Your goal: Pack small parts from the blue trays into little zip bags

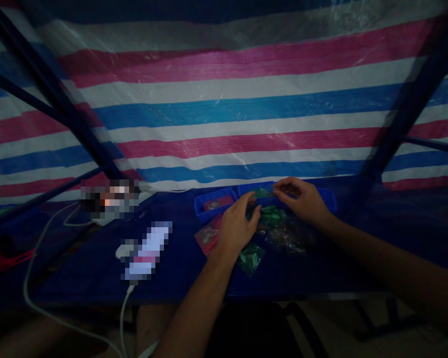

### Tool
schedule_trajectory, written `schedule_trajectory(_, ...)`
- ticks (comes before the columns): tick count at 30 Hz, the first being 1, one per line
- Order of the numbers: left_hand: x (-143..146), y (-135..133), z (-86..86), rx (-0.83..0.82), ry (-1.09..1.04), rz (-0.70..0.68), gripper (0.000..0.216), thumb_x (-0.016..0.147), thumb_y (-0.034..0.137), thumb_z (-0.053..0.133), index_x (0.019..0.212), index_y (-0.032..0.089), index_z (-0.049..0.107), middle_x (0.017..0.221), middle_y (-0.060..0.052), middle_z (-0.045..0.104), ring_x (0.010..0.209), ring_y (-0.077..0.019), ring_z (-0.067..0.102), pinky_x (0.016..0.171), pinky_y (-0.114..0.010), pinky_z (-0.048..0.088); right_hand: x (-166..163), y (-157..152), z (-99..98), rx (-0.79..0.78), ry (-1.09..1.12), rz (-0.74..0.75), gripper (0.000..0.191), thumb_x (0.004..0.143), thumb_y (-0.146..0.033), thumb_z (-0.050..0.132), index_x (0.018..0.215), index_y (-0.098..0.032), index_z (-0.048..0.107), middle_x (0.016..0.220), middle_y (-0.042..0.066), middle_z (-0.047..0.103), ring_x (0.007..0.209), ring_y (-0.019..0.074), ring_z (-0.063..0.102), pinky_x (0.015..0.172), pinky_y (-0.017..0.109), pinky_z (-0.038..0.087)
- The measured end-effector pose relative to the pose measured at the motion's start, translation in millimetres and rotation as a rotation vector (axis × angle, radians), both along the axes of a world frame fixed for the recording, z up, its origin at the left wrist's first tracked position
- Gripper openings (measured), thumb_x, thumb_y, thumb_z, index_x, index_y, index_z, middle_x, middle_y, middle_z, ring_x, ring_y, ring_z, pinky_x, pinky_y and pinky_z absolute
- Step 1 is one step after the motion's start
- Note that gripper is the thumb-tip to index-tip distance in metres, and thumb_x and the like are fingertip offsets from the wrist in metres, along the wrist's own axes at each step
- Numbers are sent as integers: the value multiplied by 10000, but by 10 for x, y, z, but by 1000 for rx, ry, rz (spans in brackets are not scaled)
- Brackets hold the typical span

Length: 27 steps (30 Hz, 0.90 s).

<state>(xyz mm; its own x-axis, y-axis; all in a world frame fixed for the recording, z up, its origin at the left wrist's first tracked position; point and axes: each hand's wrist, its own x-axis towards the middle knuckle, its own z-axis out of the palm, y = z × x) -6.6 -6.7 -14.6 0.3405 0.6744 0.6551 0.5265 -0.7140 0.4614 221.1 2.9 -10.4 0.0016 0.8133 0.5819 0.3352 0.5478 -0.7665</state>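
Note:
My left hand [240,222] is over the table with fingers curved and thumb held apart from them. Its fingertips reach the left edge of a small clear bag with green bits [263,192]. From the right, my right hand [302,198] pinches that bag's other side, above a long blue tray [328,197]. Below lie a green packet [273,215] and a clear bag of small dark pieces [289,238]. A red packet [208,236] lies partly under my left hand, and another green packet [251,258] is close to its wrist.
A smaller blue tray [198,205] holds a reddish packet. On the left, a pixelated phone [149,251] has a white cable [124,308] attached, near a white power strip [104,218]. Dark metal posts [406,114] and a striped sheet [246,109] stand behind the blue table [194,278].

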Motion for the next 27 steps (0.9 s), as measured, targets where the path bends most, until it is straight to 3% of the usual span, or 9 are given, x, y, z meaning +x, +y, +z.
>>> schedule_trajectory(3, -16, 32, -58, 48, 143, 26, 264, 986, 332, 608, 1209, 200, 658, 1207, -100, 724, 1131, -257, 688, 1040, -462, 544, 255, 46, 158, 194, -200, -278, 194, 903, -369, 671, 1031, -233, 720, 984, 85, 721, 909, 271, 691, 915, 461, 546)
schedule_trajectory(6, -21, 44, -108, 51, 265, -14, 294, 971, 398, 624, 1169, 191, 688, 1208, -109, 722, 1133, -261, 680, 1036, -451, 539, 463, 95, 244, 271, -392, -381, 166, 883, -277, 639, 1023, -223, 709, 966, 104, 697, 890, 273, 666, 869, 444, 536)
schedule_trajectory(12, -35, 60, -164, 21, 382, -41, 378, 926, 363, 686, 1273, 213, 671, 1156, -101, 746, 1078, -268, 704, 982, -449, 555, 455, 124, 176, 140, -627, -279, 179, 885, -380, 654, 939, -213, 691, 854, 75, 694, 800, 265, 645, 769, 417, 515)
schedule_trajectory(16, -43, 66, -159, 30, 372, -56, 306, 945, 258, 651, 1247, 242, 695, 1126, -81, 762, 1047, -254, 716, 953, -441, 563, 260, 39, 115, 189, -610, -203, 182, 912, -395, 647, 964, -230, 703, 859, 76, 703, 840, 283, 648, 825, 435, 503)
schedule_trajectory(22, -44, 95, -154, 9, 338, -16, 336, 932, 161, 635, 1257, 230, 685, 1147, -79, 770, 1012, -251, 736, 948, -432, 581, -2, -76, 13, 234, -638, 63, 132, 915, -273, 636, 1023, -256, 710, 957, 86, 715, 963, 299, 639, 893, 461, 505)
schedule_trajectory(27, -39, 63, -55, 45, 157, 60, 257, 972, 155, 591, 1198, 223, 691, 1157, -72, 766, 1037, -242, 736, 967, -443, 582, -126, -149, -4, 206, -491, 69, 205, 938, -297, 634, 1128, -261, 701, 1020, 97, 716, 984, 301, 654, 903, 488, 526)
